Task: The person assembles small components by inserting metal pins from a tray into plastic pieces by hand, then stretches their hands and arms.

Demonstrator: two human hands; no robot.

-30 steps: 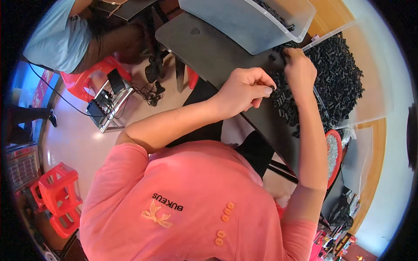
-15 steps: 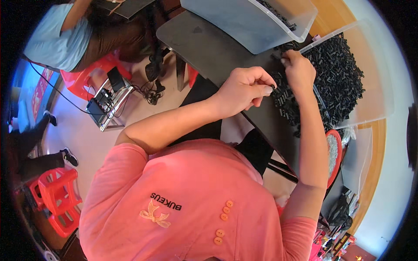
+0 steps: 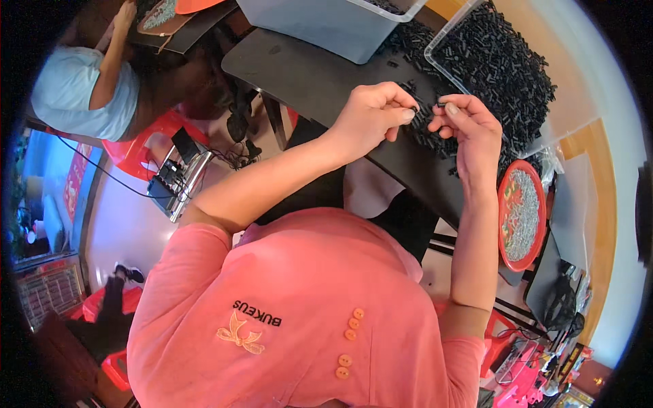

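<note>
Above the table's near edge, my left hand [image 3: 371, 121] pinches a small black plastic piece [image 3: 414, 109] between thumb and forefinger. Facing it, my right hand [image 3: 474, 132] grips another small black plastic piece [image 3: 441, 105] with thumb and fingertips. A narrow gap separates the two pieces. Beyond my hands, many similar pieces lie loose on the dark table [image 3: 306, 71], some partly covered by my right hand. A larger heap of black pieces [image 3: 500, 71] fills a clear plastic bin [image 3: 445, 75] lying at the right.
A translucent grey tub [image 3: 320, 30] stands at the back of the table. Right of my forearm is a red-rimmed round tray [image 3: 502, 217] of small silvery parts. At the far left, a person in a light blue shirt [image 3: 85, 81] sits on a red stool [image 3: 132, 156].
My right hand has come back from the pile toward my left hand and now shows a black piece at its fingertips. My left hand keeps its piece. The whole view has shifted.
</note>
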